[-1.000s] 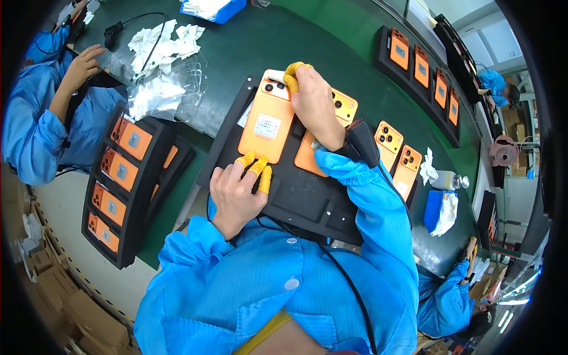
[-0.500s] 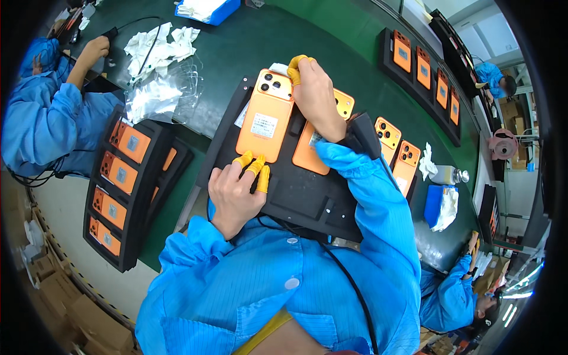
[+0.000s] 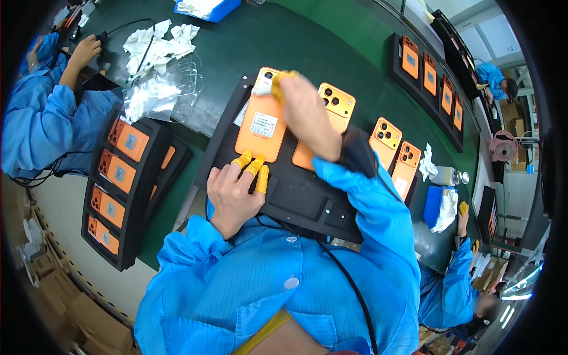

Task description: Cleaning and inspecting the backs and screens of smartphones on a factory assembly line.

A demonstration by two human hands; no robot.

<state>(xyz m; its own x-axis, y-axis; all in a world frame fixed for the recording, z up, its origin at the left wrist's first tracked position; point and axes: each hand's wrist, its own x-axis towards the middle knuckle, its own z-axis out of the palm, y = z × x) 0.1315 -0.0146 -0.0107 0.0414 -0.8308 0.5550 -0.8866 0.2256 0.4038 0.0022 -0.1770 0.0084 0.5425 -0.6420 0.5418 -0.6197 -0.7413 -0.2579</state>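
Observation:
An orange smartphone lies back up on a black foam tray, a white label on its back. My left hand, with yellow finger cots, rests its spread fingertips on the phone's lower edge. Pinched in my right hand, which is smeared by motion, is a white wiping cloth. It covers part of the phone's camera area. To the right, a second orange phone is partly hidden by my right hand and wrist. Two more phones, a third and a fourth, lie further right on the tray.
Foam trays with orange phones stand at left and far right. Crumpled white cloths and clear film lie on the green table. At right are a blue box and a metal-topped bottle. Co-workers sit at both sides.
My right hand has moved left and down with the cloth, from the phone's top right corner across its camera area. The left hand stays put. The right-hand co-worker's hand has shifted.

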